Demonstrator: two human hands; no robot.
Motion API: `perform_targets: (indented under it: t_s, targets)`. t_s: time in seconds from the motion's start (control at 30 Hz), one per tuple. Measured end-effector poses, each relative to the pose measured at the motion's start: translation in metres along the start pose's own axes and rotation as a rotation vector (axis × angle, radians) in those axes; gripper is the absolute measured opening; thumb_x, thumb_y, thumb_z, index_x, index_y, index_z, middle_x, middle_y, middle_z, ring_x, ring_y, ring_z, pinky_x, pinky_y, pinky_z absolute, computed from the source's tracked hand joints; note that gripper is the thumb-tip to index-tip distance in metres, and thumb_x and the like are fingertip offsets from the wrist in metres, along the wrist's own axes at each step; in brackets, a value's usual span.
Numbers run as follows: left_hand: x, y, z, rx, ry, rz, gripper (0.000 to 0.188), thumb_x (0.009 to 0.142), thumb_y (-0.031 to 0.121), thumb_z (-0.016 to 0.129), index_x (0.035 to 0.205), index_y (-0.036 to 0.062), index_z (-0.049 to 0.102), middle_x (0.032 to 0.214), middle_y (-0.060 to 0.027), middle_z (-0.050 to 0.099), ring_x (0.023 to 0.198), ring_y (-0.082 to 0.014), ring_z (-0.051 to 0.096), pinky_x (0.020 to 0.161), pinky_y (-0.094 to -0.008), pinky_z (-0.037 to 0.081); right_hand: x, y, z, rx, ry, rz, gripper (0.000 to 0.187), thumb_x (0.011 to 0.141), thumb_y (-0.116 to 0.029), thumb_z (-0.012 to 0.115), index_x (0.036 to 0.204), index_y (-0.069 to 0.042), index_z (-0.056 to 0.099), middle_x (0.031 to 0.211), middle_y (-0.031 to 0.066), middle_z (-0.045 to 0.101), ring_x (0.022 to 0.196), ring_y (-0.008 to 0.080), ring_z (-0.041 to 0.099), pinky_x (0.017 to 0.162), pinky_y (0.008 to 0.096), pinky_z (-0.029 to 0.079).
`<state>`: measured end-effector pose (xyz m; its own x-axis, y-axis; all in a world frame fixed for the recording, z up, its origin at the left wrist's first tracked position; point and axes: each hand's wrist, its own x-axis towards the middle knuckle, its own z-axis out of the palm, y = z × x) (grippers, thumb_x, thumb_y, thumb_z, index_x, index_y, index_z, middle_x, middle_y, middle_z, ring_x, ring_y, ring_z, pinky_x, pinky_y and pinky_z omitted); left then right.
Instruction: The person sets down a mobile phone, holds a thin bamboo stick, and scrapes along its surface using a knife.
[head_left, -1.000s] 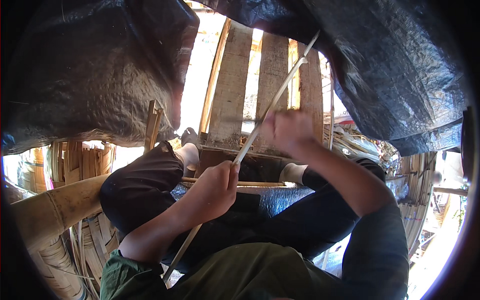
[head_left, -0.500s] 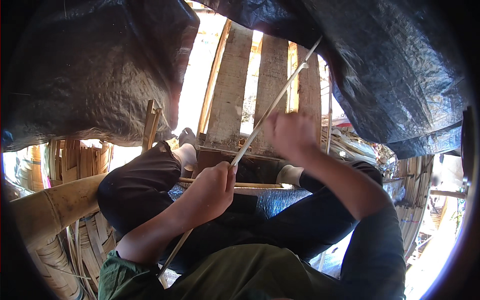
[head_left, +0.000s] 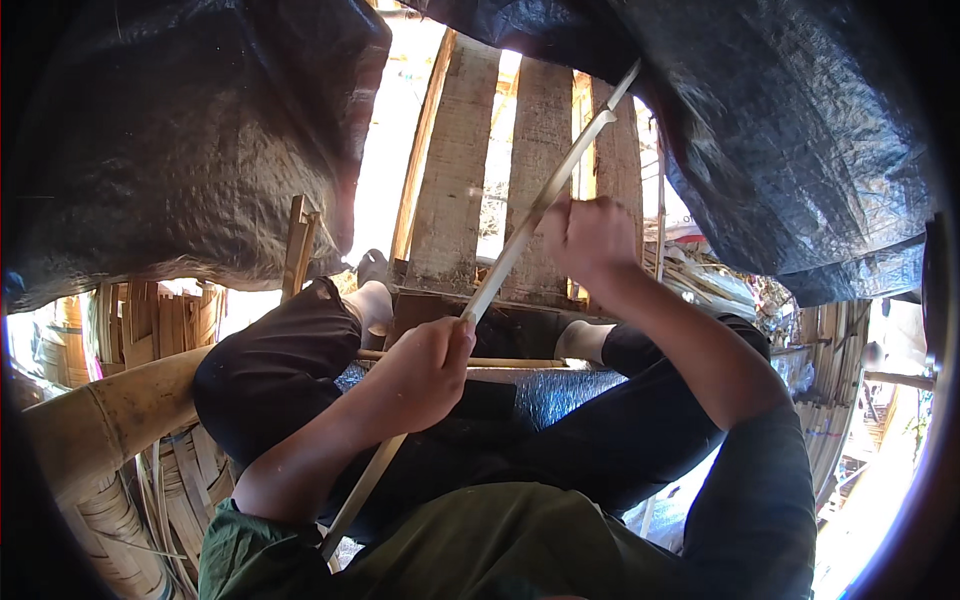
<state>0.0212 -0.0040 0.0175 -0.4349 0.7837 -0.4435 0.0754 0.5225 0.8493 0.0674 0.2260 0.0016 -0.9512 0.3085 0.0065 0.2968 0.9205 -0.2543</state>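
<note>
A long pale bamboo strip [head_left: 510, 258] slants from my lap on the lower left up to the dark sheet at the upper right, with a joint near its upper end. My left hand [head_left: 428, 368] is closed around its lower part, thumb on top. Beside its upper part, my right hand [head_left: 592, 238] is curled into a fist, with its thumb side against the strip's edge. What lies inside the right fist is hidden. The strip's lower end passes under my left forearm along my thigh.
Wooden slats [head_left: 455, 170] stand ahead between my feet. Dark plastic sheets hang at the left [head_left: 190, 150] and right [head_left: 800, 140]. A thick bamboo pole [head_left: 110, 415] lies at my left by woven bamboo. A thin stick [head_left: 500, 362] crosses before my legs. Split strips are piled at the right.
The bamboo strip has turned, so more of its broad face shows. My right hand was blurred and is now clearer, slightly higher along the strip. My left hand keeps its grip.
</note>
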Motion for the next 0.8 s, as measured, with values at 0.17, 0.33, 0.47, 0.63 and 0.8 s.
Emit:
perform_targets:
  t_s: [0.17, 0.33, 0.47, 0.63, 0.8]
  targets:
    - [0.000, -0.002, 0.001, -0.047, -0.061, -0.033, 0.042, 0.106, 0.036, 0.033, 0.087, 0.0026, 0.050, 0.062, -0.0014, 0.047, 0.052, -0.0092, 0.047, 0.049, -0.0281, 0.040, -0.031, -0.015, 0.011, 0.094, 0.049, -0.073, 0.044, 0.092, -0.031, 0.048, 0.059, -0.007, 0.062, 0.049, 0.0142, 0.058, 0.043, 0.0308, 0.061, 0.046, 0.0447, 0.053]
    - [-0.002, 0.018, -0.008, -0.348, -0.195, -0.262, 0.042, 0.106, 0.038, 0.032, 0.085, 0.0054, 0.047, 0.062, 0.0008, 0.046, 0.049, -0.0069, 0.044, 0.045, -0.0258, 0.038, 0.000, 0.006, 0.005, 0.047, 0.130, 0.057, 0.044, 0.091, -0.028, 0.050, 0.053, -0.008, 0.059, 0.044, 0.0118, 0.055, 0.036, 0.0286, 0.057, 0.041, 0.0417, 0.051]
    - [-0.001, 0.007, 0.000, -0.276, -0.158, -0.171, 0.042, 0.106, 0.038, 0.031, 0.083, 0.0067, 0.046, 0.062, 0.0016, 0.045, 0.044, -0.0065, 0.041, 0.040, -0.0245, 0.036, -0.031, -0.012, 0.015, 0.067, 0.210, -0.270, 0.045, 0.094, -0.027, 0.047, 0.055, -0.009, 0.059, 0.043, 0.0099, 0.054, 0.036, 0.0277, 0.057, 0.038, 0.0401, 0.050]
    - [-0.003, 0.014, -0.003, -0.157, -0.100, -0.158, 0.042, 0.106, 0.038, 0.032, 0.085, 0.0055, 0.048, 0.062, 0.0009, 0.047, 0.049, -0.0074, 0.044, 0.046, -0.0245, 0.038, 0.003, 0.005, -0.005, -0.151, 0.080, 0.034, 0.041, 0.090, -0.029, 0.051, 0.057, -0.007, 0.063, 0.045, 0.0132, 0.055, 0.037, 0.0278, 0.057, 0.042, 0.0412, 0.052]
    - [-0.005, -0.002, 0.000, -0.076, -0.067, -0.042, 0.041, 0.106, 0.035, 0.033, 0.086, 0.0044, 0.049, 0.063, -0.0009, 0.049, 0.052, -0.0088, 0.047, 0.052, -0.0272, 0.041, -0.007, -0.003, -0.002, 0.077, 0.077, -0.178, 0.045, 0.089, -0.022, 0.048, 0.050, -0.003, 0.057, 0.044, 0.0176, 0.052, 0.041, 0.0335, 0.059, 0.044, 0.0446, 0.052]
